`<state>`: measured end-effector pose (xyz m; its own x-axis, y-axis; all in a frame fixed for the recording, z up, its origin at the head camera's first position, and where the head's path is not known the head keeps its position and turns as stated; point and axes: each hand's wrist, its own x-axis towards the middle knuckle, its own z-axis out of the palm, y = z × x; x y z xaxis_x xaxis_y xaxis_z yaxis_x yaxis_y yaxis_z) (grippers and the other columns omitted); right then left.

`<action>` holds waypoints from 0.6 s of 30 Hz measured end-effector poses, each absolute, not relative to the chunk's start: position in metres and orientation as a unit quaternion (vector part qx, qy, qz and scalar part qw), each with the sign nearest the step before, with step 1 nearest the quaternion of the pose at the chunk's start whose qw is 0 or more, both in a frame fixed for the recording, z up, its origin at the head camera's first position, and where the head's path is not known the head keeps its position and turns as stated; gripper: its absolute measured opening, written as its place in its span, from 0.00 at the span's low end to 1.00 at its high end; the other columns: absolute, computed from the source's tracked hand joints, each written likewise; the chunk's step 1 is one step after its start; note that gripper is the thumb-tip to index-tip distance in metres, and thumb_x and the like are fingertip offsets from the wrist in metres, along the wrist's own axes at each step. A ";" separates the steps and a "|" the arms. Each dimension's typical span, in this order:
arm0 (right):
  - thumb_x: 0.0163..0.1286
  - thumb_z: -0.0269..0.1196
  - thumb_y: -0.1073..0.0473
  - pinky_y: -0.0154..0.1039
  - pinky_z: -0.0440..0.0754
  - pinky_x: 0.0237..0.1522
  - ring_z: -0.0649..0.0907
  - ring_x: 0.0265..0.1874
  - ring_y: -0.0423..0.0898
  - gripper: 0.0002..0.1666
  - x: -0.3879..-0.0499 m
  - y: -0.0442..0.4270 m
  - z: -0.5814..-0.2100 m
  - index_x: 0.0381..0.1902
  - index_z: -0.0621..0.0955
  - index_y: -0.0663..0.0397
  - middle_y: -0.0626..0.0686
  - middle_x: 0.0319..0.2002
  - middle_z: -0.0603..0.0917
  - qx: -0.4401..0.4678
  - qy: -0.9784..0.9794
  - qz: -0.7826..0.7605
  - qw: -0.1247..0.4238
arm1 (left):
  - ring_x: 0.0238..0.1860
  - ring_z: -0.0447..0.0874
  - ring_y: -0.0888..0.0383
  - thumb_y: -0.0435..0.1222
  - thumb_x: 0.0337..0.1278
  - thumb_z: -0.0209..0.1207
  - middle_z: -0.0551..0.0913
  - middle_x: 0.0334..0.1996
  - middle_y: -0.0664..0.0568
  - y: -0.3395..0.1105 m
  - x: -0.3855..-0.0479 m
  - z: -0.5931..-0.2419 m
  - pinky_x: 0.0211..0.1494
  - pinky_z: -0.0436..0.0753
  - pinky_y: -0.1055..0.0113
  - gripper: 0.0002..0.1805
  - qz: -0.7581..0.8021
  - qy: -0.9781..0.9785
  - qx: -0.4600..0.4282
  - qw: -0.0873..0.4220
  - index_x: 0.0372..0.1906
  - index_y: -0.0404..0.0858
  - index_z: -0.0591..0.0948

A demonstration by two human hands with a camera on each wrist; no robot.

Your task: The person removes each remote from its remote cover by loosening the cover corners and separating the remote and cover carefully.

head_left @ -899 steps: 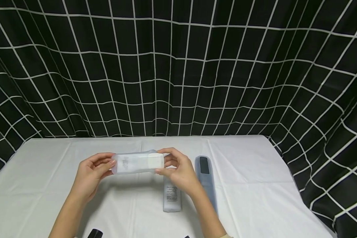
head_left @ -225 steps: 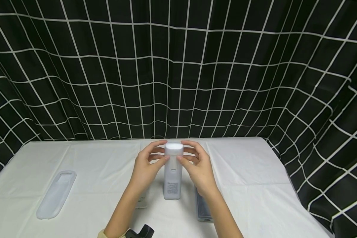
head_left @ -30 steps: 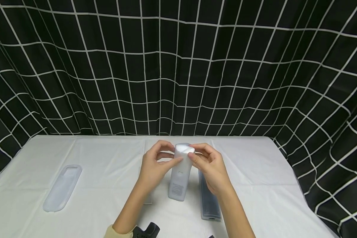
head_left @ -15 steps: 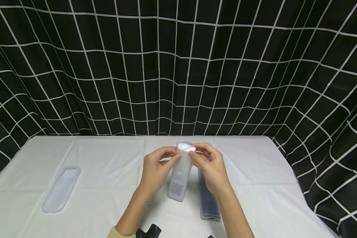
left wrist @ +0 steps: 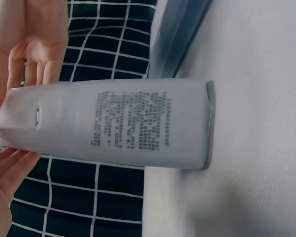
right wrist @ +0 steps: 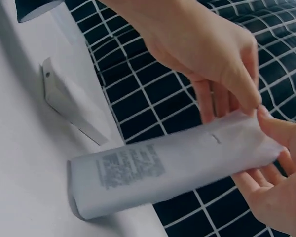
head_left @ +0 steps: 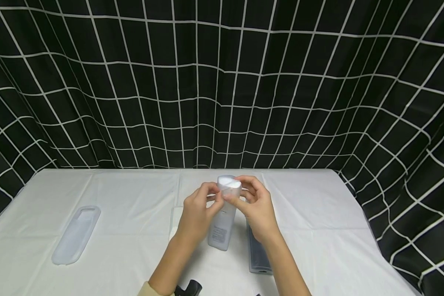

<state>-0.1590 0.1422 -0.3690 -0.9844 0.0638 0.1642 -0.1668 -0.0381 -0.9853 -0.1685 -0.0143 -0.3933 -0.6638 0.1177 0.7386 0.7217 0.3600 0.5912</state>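
Observation:
A white remote control [head_left: 222, 232] stands tilted in a translucent sleeve, its printed back toward me. Near its upper end, my left hand [head_left: 200, 209] pinches the sleeve's edge with thumb and fingertips. On the other side my right hand [head_left: 257, 207] grips the same end, its thumb on the front and fingers behind. Both thumbs come close together there. In the left wrist view, the remote's printed text [left wrist: 133, 121] and a small slot show through the sleeve. The right wrist view shows the sleeve's loose end [right wrist: 259, 133] between both hands.
An unfilled translucent sleeve [head_left: 75, 236] lies at the left on the white-covered table [head_left: 133, 197]. A dark remote in a cover [head_left: 260, 257] is partly behind my right arm. A white remote [right wrist: 71, 106] lies beyond my left arm. A black gridded curtain [head_left: 222, 82] hangs behind.
Over the last second my left hand shifts right along the sleeve's upper end, and my right thumb moves left toward it. Long before, I held a remote sideways; the unfilled sleeve was not on the left.

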 end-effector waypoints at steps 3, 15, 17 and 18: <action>0.64 0.71 0.76 0.32 0.86 0.51 0.85 0.48 0.42 0.25 -0.159 0.141 -0.369 0.58 0.77 0.69 0.54 0.52 0.84 0.037 -0.693 0.714 0.087 | 0.41 0.93 0.45 0.18 0.59 0.61 0.87 0.35 0.40 -0.013 -0.168 -0.395 0.45 0.92 0.62 0.07 -0.478 -0.763 -0.283 0.330 0.40 0.27 0.78; 0.61 0.71 0.79 0.33 0.85 0.51 0.86 0.45 0.41 0.24 -0.158 0.142 -0.367 0.55 0.78 0.71 0.49 0.46 0.88 0.032 -0.695 0.713 0.089 | 0.39 0.93 0.46 0.16 0.59 0.60 0.89 0.37 0.36 -0.015 -0.170 -0.394 0.45 0.91 0.66 0.13 -0.448 -0.768 -0.294 0.351 0.47 0.26 0.75; 0.61 0.71 0.79 0.33 0.84 0.52 0.86 0.45 0.41 0.24 -0.158 0.141 -0.367 0.55 0.78 0.71 0.50 0.47 0.88 0.034 -0.697 0.711 0.088 | 0.40 0.93 0.45 0.16 0.59 0.60 0.89 0.38 0.34 -0.016 -0.170 -0.394 0.44 0.91 0.66 0.12 -0.440 -0.770 -0.293 0.357 0.47 0.25 0.75; 0.61 0.71 0.79 0.33 0.84 0.52 0.86 0.45 0.41 0.24 -0.158 0.141 -0.366 0.55 0.78 0.71 0.50 0.47 0.88 0.034 -0.699 0.709 0.088 | 0.41 0.93 0.44 0.16 0.60 0.61 0.89 0.38 0.34 -0.016 -0.170 -0.393 0.44 0.91 0.66 0.12 -0.437 -0.771 -0.292 0.360 0.46 0.25 0.75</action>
